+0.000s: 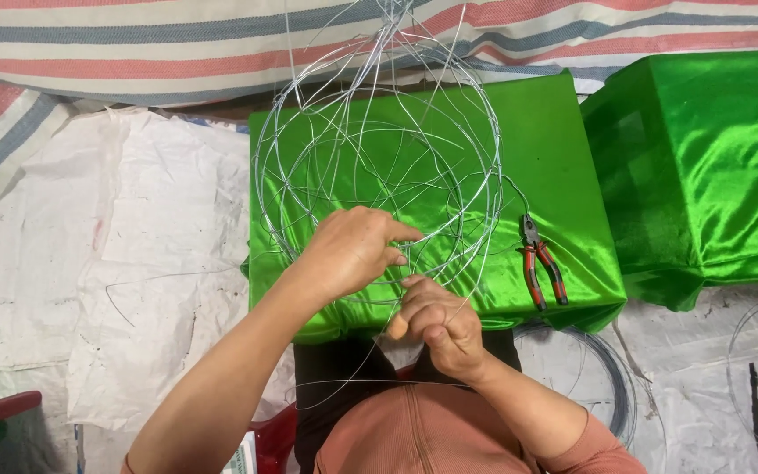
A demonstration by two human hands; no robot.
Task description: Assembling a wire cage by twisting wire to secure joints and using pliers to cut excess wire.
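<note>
Right hand [443, 323] pinching wire; left hand [353, 250] pinching wire frame [377, 149] on green tabletop [563, 149]. Pliers [542, 268] just right of frame. Wire coil [611, 386] on floor. Second green box [704, 158] right.

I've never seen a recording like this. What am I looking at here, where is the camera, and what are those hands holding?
There is no machine here: a person works with two bare hands, and the one picture comes from a camera worn on their head, looking down. The left hand and the right hand both grip thin strands of a round wire frame, a cage of silvery loops. The frame rests on a block covered in shiny green cloth. On that cloth, to the right, lie pliers with red handles. A second green-covered block stands further right. White sheeting covers the floor, where a coil of wire lies, and striped cloth lies beyond.
</note>
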